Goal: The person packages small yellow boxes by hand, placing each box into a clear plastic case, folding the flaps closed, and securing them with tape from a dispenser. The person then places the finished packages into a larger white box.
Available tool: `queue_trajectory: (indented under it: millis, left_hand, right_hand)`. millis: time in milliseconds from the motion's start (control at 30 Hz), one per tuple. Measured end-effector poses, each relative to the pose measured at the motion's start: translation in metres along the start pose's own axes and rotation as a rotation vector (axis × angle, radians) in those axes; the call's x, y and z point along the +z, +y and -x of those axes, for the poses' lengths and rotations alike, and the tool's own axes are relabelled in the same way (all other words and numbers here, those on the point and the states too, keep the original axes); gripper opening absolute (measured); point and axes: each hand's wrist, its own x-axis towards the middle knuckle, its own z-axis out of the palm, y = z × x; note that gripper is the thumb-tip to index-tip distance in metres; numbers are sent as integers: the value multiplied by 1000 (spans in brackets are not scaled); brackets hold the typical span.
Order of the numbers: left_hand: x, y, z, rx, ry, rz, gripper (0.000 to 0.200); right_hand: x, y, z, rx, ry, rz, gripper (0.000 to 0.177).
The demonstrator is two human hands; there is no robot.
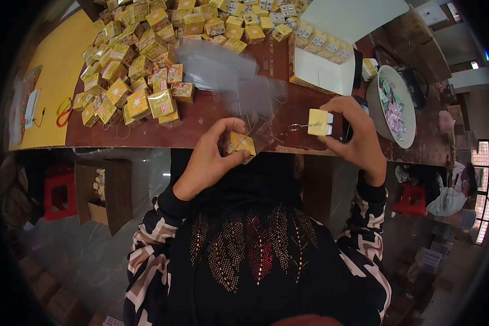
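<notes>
My left hand (211,157) is closed round a small yellow printed box (241,145) at the table's front edge. Part of that box is hidden by my fingers and thumb. To the right, my right hand (356,133) grips a small yellow and white block with a keychain (317,122) between thumb and fingers. Its metal chain and ring point left, toward my other hand. Clear plastic bags (217,65) lie on the table just beyond my hands, and some of the film reaches close to my left fingers.
A large heap of yellow boxes (138,103) covers the table's left and back. An open carton (323,60) holds a row of yellow pieces at back right. Beside it stands a bowl (410,117) of green and pink packets. Red-handled scissors (64,114) lie far left.
</notes>
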Motion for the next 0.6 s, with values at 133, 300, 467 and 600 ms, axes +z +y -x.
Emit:
queue_trajectory:
  millis: [133, 300, 467, 600]
  left_hand:
    - [-4, -7, 0, -11, -54, -30, 46]
    - [-7, -9, 1, -10, -208, 80, 49]
    - [-7, -7, 0, -76, -348, 354, 58]
    - [-5, -8, -2, -80, -400, 431, 60]
  right_hand:
    - [4, -3, -8, 7, -60, -135, 46]
    - [10, -1, -20, -44, -136, -272, 49]
    - [16, 1, -31, -125, -222, -334, 51]
    - [24, 2, -31, -79, -329, -482, 57]
